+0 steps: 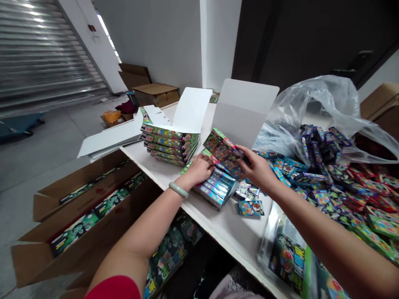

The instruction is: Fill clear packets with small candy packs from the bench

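My right hand (pixel 257 168) grips a colourful printed box flap (pixel 222 151), tilted up over an open display box (pixel 215 187) filled with small blue packets. My left hand (pixel 199 168), with a pale green bangle on the wrist, rests closed on the left side of that box's contents. The box's white lid (pixel 243 110) stands upright behind. A loose small packet (pixel 251 207) lies on the white table (pixel 218 226) just right of the box.
A stack of closed printed boxes (pixel 170 143) stands left of the hands, with flat white cartons (pixel 109 139) beyond. A clear plastic bag (pixel 321 112) and a heap of small packets (pixel 336 178) fill the right. Open cardboard cartons (pixel 77 216) with boxes sit on the floor at left.
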The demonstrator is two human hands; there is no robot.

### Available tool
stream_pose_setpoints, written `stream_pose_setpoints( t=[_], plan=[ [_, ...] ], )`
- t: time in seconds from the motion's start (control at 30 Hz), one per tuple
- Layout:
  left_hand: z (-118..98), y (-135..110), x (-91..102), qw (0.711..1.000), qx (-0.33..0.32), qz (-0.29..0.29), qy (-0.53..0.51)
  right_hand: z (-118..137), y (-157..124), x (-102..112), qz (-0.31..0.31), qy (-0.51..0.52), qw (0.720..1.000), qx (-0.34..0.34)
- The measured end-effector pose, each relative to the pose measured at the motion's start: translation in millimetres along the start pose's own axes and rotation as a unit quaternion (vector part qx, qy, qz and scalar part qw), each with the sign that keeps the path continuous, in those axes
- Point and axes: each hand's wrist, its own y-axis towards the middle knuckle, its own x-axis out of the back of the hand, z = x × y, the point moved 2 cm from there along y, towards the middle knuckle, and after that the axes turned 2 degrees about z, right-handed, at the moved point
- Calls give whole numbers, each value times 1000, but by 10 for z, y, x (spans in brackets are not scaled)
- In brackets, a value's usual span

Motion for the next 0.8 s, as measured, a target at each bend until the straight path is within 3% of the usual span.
stream_pose_setpoints(
  t=[0.23,0.4,0.6,0.8],
  plan=[
    [-6,-73,27,1000,1,-6,2,22,145,-274,5,-35,994,106],
    [-18,-79,42,1000,5,-5,-14,20,176,-319,-5,-3,995,98],
    [23,-159,57,998,19,-25,-55,-68,129,-379,51,-52,994,79],
    [260,-246,234,975,143,-138,-104,-26,83,-440,138,-161,975,72]
  ],
)
